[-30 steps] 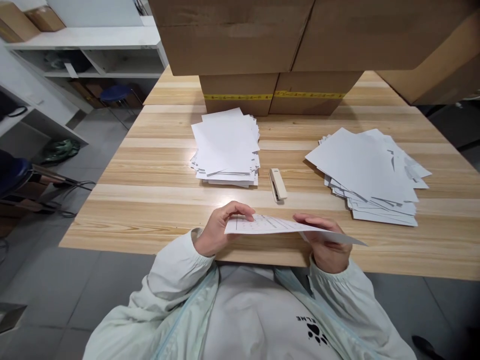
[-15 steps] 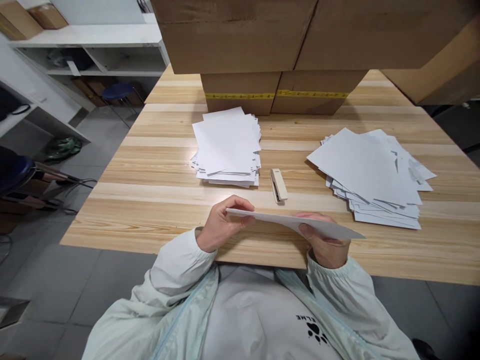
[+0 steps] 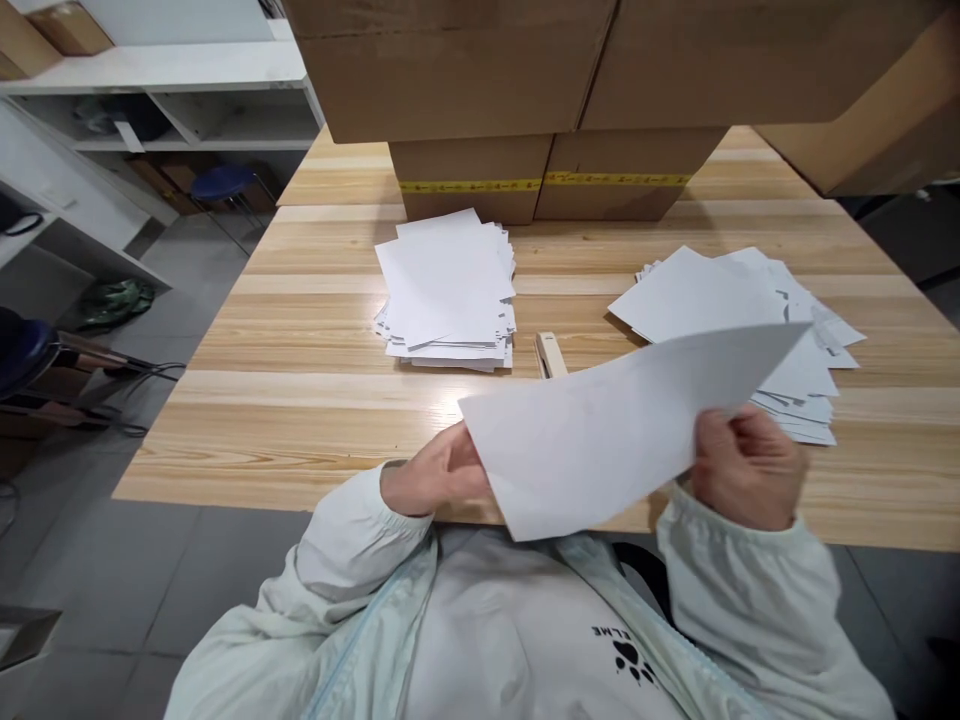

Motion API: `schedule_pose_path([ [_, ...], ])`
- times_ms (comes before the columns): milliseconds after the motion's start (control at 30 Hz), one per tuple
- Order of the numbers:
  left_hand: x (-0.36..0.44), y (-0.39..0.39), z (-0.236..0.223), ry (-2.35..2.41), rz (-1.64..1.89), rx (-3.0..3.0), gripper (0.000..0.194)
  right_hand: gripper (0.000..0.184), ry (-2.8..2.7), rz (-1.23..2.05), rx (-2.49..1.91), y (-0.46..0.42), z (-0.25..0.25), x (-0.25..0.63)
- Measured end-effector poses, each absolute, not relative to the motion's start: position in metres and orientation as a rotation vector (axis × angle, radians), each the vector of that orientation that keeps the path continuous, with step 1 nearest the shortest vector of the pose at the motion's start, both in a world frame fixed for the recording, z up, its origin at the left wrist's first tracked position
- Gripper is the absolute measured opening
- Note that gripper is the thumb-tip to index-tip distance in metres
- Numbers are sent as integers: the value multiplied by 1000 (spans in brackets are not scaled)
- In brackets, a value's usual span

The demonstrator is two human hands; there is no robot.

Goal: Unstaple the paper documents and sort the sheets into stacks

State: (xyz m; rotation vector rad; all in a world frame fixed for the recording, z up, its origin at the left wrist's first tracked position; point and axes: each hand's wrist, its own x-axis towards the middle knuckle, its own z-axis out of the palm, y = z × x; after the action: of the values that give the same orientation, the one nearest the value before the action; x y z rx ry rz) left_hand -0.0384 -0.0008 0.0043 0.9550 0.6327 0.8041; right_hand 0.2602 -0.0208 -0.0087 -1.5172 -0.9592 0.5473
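Observation:
I hold a white sheet of paper [image 3: 607, 430] above the near edge of the wooden table [image 3: 300, 400], blank side towards me. My right hand [image 3: 742, 465] pinches its right edge, fingers curled. My left hand [image 3: 439, 470] sits at the sheet's left corner, fingers partly hidden behind the paper. A cream stapler [image 3: 549, 355] lies on the table just beyond the sheet, half covered by it. A neat stack of white papers [image 3: 448, 290] lies beyond my left hand. A looser, fanned pile of papers [image 3: 720, 300] lies to the right.
Large cardboard boxes [image 3: 465, 90] stand stacked at the back of the table. White shelving [image 3: 165, 90] and a blue stool [image 3: 225, 185] are at the far left. A chair [image 3: 30, 350] stands on the grey floor to the left.
The sheet has been turned over from lying flat, printed side up, to its blank side facing me. My right hand has moved right and up with its edge.

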Motion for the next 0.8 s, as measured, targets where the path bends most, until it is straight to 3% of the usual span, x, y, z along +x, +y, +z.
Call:
schedule_pose_path([
  [67, -38, 8, 16, 519, 871, 884, 60, 37, -1141, 459, -1580, -5, 23, 277],
  [167, -29, 16, 25, 511, 931, 940, 40, 50, -1562, 590, -1651, 28, 63, 294],
  [267, -13, 9, 18, 508, 822, 972, 37, 57, -1901, 1130, -1572, 59, 68, 297],
  [367, 4, -9, 2, 455, 632, 849, 41, 53, -2012, 1684, -1469, 73, 42, 295],
  [433, 13, -18, -7, 495, 475, 672, 49, 51, -1994, 1884, -1441, 72, 20, 295],
  [567, 28, -22, -18, 681, 321, 450, 55, 49, -1914, 1937, -1483, 62, -4, 303],
  [800, 43, -6, -16, 724, 390, 450, 52, 49, -1947, 1882, -1505, 77, -8, 315],
])
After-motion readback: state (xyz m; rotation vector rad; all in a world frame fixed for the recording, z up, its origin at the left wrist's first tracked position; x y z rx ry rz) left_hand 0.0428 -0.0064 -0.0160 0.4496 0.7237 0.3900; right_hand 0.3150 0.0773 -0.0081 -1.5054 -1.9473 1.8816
